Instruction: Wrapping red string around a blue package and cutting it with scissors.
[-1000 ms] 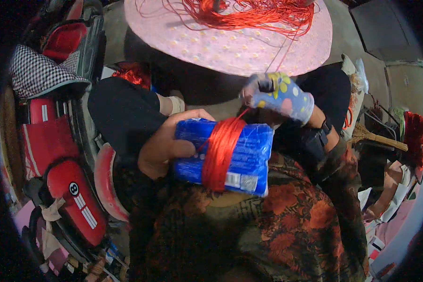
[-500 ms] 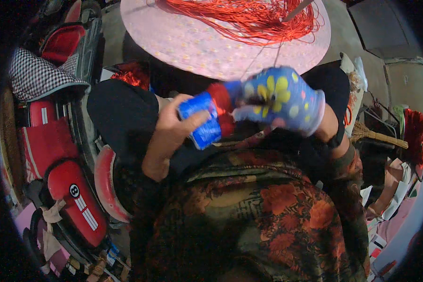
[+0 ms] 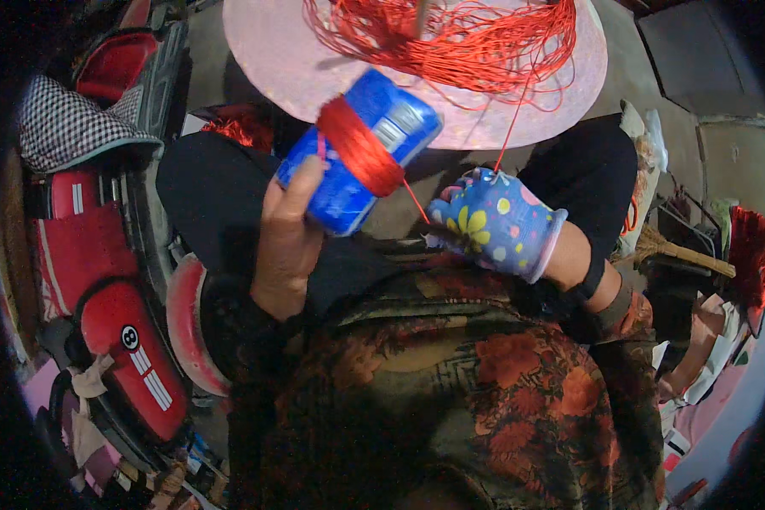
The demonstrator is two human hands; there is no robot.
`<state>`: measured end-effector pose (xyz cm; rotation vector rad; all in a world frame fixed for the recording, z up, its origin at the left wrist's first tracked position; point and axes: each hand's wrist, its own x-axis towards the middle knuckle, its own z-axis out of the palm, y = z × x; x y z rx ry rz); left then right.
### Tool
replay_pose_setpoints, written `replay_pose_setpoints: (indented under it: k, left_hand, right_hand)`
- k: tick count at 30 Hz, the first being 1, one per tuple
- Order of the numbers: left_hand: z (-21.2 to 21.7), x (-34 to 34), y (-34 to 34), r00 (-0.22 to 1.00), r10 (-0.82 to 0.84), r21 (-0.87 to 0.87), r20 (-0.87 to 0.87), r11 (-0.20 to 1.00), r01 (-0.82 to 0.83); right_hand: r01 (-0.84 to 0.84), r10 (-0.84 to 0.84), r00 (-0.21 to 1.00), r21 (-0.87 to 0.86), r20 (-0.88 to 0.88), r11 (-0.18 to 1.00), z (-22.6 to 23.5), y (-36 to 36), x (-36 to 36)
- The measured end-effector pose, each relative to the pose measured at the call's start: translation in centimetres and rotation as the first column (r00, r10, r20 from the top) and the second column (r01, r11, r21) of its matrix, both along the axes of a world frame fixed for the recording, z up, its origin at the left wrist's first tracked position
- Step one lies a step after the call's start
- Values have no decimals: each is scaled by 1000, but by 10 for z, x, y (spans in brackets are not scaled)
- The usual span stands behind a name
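Currently, red cord [image 3: 361,146] bands a blue packet [image 3: 392,111]

Head view: the packet, contents hidden, is held tilted near twelve o'clock. Beyond it, towards one o'clock, a loose coil [image 3: 459,53] rests on a round pink tabletop [image 3: 268,51]. At the packet's eight o'clock, the bare left hand [image 3: 289,234] clasps its end, thumb along its face. At its four o'clock, the gloved right hand [image 3: 493,223] curls closed around the cord.

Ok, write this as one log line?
left hand: holds blue pack | gloved right hand: grips red cord | cord: wound around pack
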<state>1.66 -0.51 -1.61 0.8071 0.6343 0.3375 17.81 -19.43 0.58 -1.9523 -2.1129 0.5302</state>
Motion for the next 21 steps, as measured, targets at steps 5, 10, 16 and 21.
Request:
replay_pose_setpoints:
  k: [5, 10, 16, 21]
  left_hand:
    - [-6, -3, 1, 848, -404, 310, -342, 804, 508]
    - [17, -10, -1, 747, -663, -39, -45, 748, 662]
    - [15, -7, -4, 975, -154, -234, 159, 954, 189]
    - [1, 1, -4, 991, -111, 252, -76, 959, 127]
  right_hand:
    - [145, -100, 968, 191, -229, 971, 36, 20, 20]
    - [471, -412, 611, -107, -676, 875, 12, 21, 41]
    - [256, -213, 754, -20, -622, 966, -32, -8, 10]
    - [-9, 3, 999, 140, 46, 990, 2, 5, -3]
